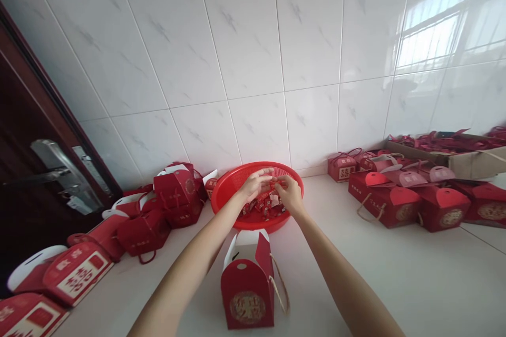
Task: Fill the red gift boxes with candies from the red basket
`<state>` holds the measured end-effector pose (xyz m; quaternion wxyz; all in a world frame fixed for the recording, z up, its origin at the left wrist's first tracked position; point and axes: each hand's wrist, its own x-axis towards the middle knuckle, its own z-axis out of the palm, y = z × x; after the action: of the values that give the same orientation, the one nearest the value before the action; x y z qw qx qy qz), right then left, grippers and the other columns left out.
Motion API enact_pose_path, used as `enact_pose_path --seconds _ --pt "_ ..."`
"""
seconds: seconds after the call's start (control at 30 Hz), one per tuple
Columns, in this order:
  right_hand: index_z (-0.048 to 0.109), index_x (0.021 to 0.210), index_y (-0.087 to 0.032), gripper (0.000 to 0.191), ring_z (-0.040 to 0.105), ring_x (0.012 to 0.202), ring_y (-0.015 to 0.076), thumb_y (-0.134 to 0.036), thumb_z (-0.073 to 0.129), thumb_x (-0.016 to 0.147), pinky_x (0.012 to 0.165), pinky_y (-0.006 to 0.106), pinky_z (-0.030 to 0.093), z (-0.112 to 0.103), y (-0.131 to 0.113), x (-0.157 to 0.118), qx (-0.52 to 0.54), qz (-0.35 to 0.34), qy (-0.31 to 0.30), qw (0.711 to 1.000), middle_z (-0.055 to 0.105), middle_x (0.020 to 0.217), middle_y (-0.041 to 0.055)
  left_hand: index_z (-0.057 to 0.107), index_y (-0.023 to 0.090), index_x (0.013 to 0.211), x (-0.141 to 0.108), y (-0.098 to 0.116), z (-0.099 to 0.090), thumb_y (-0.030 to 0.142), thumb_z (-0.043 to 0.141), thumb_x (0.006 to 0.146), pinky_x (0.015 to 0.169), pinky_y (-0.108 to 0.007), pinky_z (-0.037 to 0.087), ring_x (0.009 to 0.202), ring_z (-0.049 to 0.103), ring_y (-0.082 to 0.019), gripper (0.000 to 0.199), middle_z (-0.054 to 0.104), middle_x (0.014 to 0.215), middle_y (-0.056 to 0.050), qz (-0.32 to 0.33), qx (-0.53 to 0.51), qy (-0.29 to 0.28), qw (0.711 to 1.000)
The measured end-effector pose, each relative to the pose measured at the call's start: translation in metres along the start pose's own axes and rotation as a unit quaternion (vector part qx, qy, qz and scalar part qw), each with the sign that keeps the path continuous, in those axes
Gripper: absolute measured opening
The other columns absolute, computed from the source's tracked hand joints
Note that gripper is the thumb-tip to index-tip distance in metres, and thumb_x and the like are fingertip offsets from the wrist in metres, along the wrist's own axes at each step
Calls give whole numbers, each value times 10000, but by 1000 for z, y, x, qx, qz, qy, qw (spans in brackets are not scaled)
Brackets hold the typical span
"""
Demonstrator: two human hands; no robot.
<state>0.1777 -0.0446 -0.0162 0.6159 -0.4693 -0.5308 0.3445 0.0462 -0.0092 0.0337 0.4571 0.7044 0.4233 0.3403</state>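
Holds left hand [256, 185] and right hand [290, 195] close together over the red basket [222, 196] at the centre of the frame, with fingers curved inward. Shows a bit of red between the fingertips, but cannot tell, with the fingers so small and overlapping, about a firm clamp by either grip. Should handle as light and small, perhaps slightly slippery in the wrapper; best pinched across the middle. Lies in a loose heap just under the grip: wrapped pieces [261, 210], partly hidden behind the fingers. Has, at lower centre, an open red box [247, 295] with rope handle [285, 297] at its right side. Shows farther out on the table [328, 253] a row of boxes [144, 229] at left, a cluster of boxes [399, 205] and a cardboard carton [474, 166] at right.
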Motion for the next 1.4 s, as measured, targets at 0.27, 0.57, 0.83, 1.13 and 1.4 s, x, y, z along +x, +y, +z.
enact_pose_path --seconds 0.27,0.57,0.83,1.13,1.4 --pt "619 861 -216 187 676 837 231 -237 562 685 709 339 529 -1 2 2 -11 7 43 999 692 883 51 697 175 723 13 -27 -18 138 623 701 696 -301 532 696 653 -189 86 635 612 -12 -93 253 -9 963" --pt "632 844 -212 224 637 822 217 -269 619 628 699 324 502 1 -3 1 28 2 39 999 685 860 40 651 196 615 9 -46 -16 90 642 545 505 -283 475 415 545 -158 128 538 439 41 -180 396 -101 895" --pt "563 625 -202 188 462 569 130 -357 659 672 541 267 379 -4 -9 1 113 2 15 993 507 575 -31 648 189 566 9 -49 -20 96 649 532 503 -276 433 421 517 -148 98 514 416 48 -124 347 -81 926" --pt "682 864 -184 359 616 740 209 -413 763 600 665 319 491 -3 0 7 140 13 23 990 658 746 31 721 167 850 13 -37 -27 351 753 677 809 -336 510 891 655 -227 254 729 894 -61 73 132 11 988" --pt "710 864 -164 335 583 679 198 -394 730 621 656 334 455 -5 0 8 115 25 -8 993 646 679 18 712 156 1011 5 -19 -13 332 873 598 882 -389 508 972 677 -253 477 741 975 -102 106 -86 -26 990"
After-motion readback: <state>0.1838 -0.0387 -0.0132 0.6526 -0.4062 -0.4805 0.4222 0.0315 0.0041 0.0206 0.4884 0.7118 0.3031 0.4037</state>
